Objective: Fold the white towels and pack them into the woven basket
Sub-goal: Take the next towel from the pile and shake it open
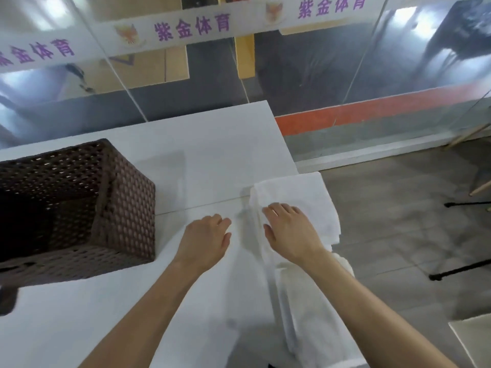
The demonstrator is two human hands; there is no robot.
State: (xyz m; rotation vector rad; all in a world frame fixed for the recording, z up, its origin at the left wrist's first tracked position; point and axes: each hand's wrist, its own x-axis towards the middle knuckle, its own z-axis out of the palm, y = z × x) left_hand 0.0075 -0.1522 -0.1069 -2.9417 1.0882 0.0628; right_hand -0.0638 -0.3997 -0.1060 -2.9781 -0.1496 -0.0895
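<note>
At the table's right edge, your folded white cotton towel [305,197] hangs partly past the corner of the white table [212,155], over the grey floor. That overhang is the main risk. If you pull the towel toward yourself or lift your palm carelessly, its weight may tip it off the edge and undo the fold. A second white towel [313,328], long and rumpled, lies along the same edge nearer to you, under your right forearm. Your arm could drag it as you reach, and it too could slide to the floor. White cloth on a white top also hides the hems, so a corner may be missed and the fold may end up uneven.

The dark brown rectangular woven basket [130,208] stands on the table well to your left, apart from both towels. Its inside is in shadow and no towel shows in it, so the carry across will need a firm two-handed hold.

Your right hand [289,232] rests palm down on the folded towel, fingers [281,208] spread and straight, pressing rather than gripping. Your left hand [204,240] lies on the bare table just beside the towel, its fingers loosely bent and grasping nothing. Both forearms reach forward, nearly parallel.
</note>
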